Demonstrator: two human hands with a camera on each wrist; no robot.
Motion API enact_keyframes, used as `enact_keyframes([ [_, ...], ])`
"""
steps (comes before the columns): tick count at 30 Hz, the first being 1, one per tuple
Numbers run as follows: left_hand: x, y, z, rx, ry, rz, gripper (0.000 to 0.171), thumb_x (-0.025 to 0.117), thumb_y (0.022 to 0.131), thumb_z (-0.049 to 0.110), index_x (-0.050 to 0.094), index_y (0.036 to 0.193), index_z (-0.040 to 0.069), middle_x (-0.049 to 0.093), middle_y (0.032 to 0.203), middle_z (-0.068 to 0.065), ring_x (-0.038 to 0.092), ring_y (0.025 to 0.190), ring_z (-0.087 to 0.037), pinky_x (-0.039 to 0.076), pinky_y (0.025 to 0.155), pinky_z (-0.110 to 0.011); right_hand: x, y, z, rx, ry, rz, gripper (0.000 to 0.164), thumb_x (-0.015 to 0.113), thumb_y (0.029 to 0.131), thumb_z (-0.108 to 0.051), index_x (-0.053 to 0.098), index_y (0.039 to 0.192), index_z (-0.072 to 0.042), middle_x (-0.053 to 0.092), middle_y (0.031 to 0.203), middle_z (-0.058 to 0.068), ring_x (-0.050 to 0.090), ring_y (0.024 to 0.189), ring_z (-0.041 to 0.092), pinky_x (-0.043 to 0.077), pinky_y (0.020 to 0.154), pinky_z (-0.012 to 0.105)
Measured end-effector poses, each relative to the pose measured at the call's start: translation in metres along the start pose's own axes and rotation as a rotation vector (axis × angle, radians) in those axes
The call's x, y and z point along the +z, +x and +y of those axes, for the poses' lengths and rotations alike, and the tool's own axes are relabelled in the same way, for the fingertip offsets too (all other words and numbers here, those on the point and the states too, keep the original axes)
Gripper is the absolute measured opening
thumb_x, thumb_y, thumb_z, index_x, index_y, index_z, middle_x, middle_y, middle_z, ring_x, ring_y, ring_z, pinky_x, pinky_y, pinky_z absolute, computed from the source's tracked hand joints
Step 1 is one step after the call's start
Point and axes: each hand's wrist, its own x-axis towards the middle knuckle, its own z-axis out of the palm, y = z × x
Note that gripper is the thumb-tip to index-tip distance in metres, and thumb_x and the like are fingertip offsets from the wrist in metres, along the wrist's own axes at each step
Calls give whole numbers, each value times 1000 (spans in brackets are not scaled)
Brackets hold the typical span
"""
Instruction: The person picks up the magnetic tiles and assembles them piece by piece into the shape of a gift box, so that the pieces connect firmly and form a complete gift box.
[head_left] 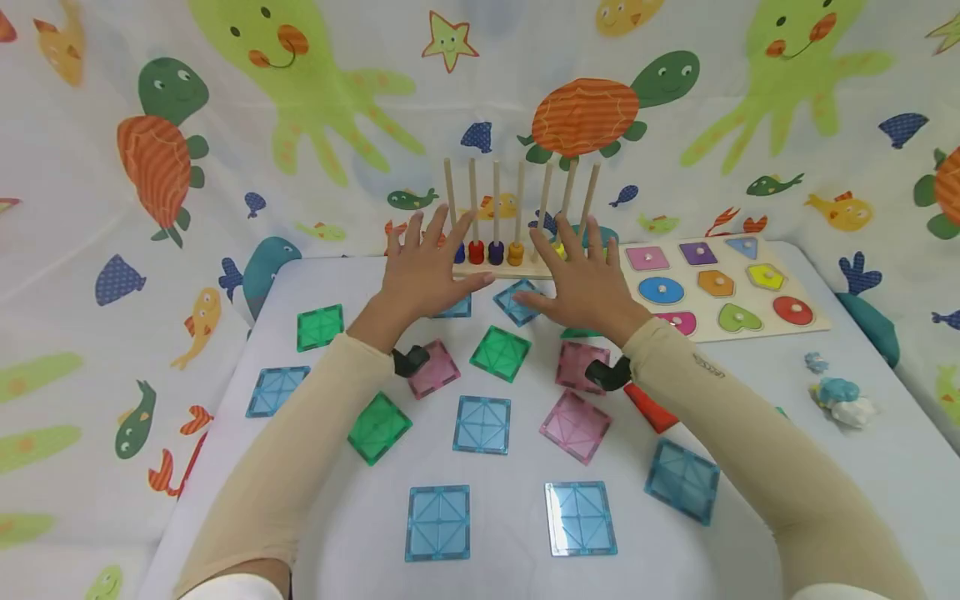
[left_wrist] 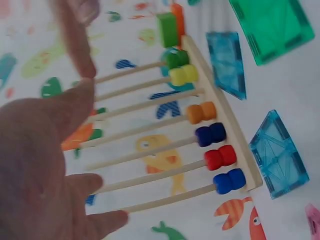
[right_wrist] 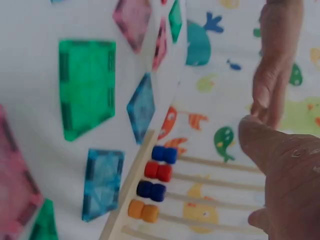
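Note:
Both hands are held up with fingers spread, holding nothing. In the head view my left hand is in front of the left part of a wooden peg rack, and my right hand is in front of its right part. The rack has several upright rods. Small beads in blue, red, dark blue, orange, yellow and green sit low on them, and one rod is bare. In the left wrist view a green block stands beside the rack's end. The wrist views do not show clearly whether any fingertip touches a rod.
Translucent square tiles lie scattered over the white table, among them a blue tile, a green tile and a pink tile. A knobbed shape puzzle board lies at the back right, with a blue and white lump nearer. Behind hangs a sea-animal cloth.

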Motion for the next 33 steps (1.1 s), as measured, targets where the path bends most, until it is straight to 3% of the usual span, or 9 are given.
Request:
enact_keyframes([
  [2,-2,-22,-5,18,-21,3,93,33,78,82,0,151,36,4,159,-5,2,144,-37,0,108,-63,-3,-17,1,-23,7,-11,96,33,76,-83,2,152,-32,-4,159,10,-13,141,42,4,104,69],
  [5,-1,-72,-11,42,-85,9,88,46,80,74,15,151,32,19,156,-6,14,142,-34,4,108,-64,-8,-56,6,-73,46,-16,96,47,77,-76,8,152,-31,4,159,10,-4,143,40,12,105,67],
  [9,14,-142,-13,102,-221,20,69,63,80,60,49,137,22,50,138,-2,40,130,-27,18,106,-61,-1,-110,12,-119,131,-41,91,70,76,-57,28,149,-23,33,149,12,32,135,36,39,97,57],
  [12,32,-171,-10,155,-313,24,55,70,79,52,61,124,22,60,125,4,51,119,-21,26,102,-53,13,-137,10,-128,156,-68,86,78,72,-48,40,143,-17,51,132,12,52,116,30,53,81,45],
  [14,45,-176,-8,183,-339,41,52,73,77,48,62,121,24,60,124,6,52,118,-17,30,99,-48,23,-147,8,-122,159,-72,86,80,69,-48,43,140,-16,56,123,10,56,107,27,55,75,40],
  [17,61,-170,-3,231,-313,41,59,76,75,46,58,127,24,55,130,7,47,122,-16,33,98,-45,37,-154,4,-102,165,-65,88,82,65,-50,45,138,-18,57,116,7,55,100,22,55,70,37],
  [24,84,-151,8,366,-204,-76,76,74,76,48,44,141,23,45,142,3,40,130,-20,33,103,-48,60,-151,-1,-149,155,-71,82,84,61,-50,54,131,-17,58,112,3,56,96,19,53,70,34],
  [28,87,-152,7,340,-169,-102,77,76,73,49,47,139,22,52,137,4,45,126,-20,33,102,-48,64,-144,-5,-219,162,-86,75,85,62,-47,58,126,-18,58,118,2,55,104,20,53,76,37],
  [33,87,-160,0,281,-158,-122,82,78,68,53,46,139,25,56,132,5,50,121,-18,33,100,-46,66,-131,-15,-334,194,-125,79,83,67,-42,51,136,-23,57,129,-4,52,115,18,49,87,39],
])
